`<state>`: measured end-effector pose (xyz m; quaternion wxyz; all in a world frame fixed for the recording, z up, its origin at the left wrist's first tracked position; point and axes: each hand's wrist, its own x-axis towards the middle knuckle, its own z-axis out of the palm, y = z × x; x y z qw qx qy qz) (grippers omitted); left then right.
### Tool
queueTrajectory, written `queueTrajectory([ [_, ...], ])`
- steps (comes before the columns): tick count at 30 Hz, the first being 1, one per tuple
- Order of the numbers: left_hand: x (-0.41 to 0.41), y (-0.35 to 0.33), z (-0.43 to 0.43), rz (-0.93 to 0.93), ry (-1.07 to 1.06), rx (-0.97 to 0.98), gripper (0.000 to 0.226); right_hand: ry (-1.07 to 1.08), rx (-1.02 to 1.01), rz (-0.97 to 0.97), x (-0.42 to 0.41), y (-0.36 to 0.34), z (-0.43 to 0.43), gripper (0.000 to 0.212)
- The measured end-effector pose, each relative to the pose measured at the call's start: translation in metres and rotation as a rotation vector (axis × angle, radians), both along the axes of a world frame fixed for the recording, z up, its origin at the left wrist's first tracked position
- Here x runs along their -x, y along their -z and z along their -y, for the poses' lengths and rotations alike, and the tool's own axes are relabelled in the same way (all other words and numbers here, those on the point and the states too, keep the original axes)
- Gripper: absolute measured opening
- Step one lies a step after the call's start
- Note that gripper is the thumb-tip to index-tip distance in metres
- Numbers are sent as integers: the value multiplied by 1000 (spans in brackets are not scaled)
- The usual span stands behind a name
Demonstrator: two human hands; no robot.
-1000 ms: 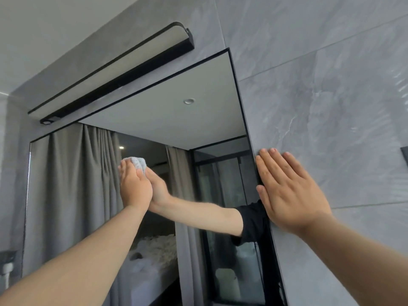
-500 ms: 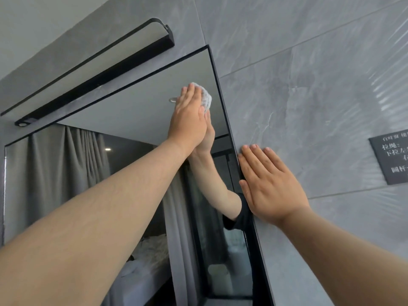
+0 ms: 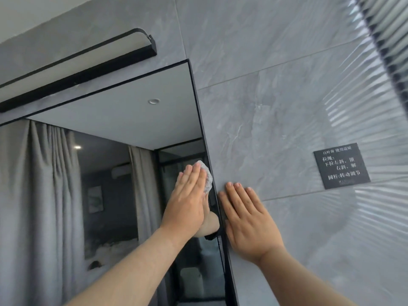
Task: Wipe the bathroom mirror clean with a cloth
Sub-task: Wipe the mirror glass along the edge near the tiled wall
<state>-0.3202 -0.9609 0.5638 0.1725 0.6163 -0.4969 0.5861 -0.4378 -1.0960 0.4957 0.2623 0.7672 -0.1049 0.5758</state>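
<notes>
The black-framed mirror fills the left of the view and reflects grey curtains and a dark room. My left hand lies flat with straight fingers against the glass, close to the mirror's right edge, and presses a small white cloth onto it. Only the cloth's upper right part shows past my fingers. My right hand rests flat, fingers straight, on the grey wall tile just right of the mirror frame.
A long black light bar hangs on the wall above the mirror. A small black sign with white writing is fixed to the tile on the right. Striped light falls across the wall's right part, under a window blind.
My left hand with the cloth has slid down the mirror's right edge from near the top corner to level with my right hand. The right hand stays pressed on the tile.
</notes>
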Motion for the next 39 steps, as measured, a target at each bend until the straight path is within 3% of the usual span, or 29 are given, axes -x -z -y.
queueTrajectory([
  [4, -4, 45, -3, 66, 15, -50, 55, 17, -7, 1, 1, 14, 1, 61],
  [8, -10, 23, -8, 125, 5, -121, 47, 31, -8, -1, 0, 13, 3, 63],
  [12, -4, -30, 3, -33, 79, 45, 59, 44, -15, -1, 0, 12, 1, 66],
  [15, 7, -30, 12, -93, 105, 128, 64, 51, -16, -3, 1, 12, 1, 66],
  [20, -4, 30, 2, -12, 44, 2, 47, 42, -23, -6, 1, 14, 0, 64],
  [29, -13, 198, -34, 49, 33, -180, 63, 50, -28, -34, 1, 13, -1, 64],
  [34, -3, 175, -37, -40, 73, -212, 67, 61, -22, -75, 4, 17, 0, 70],
  [39, 3, 94, -23, -135, 107, -111, 57, 43, -15, -61, 5, 20, 0, 69],
])
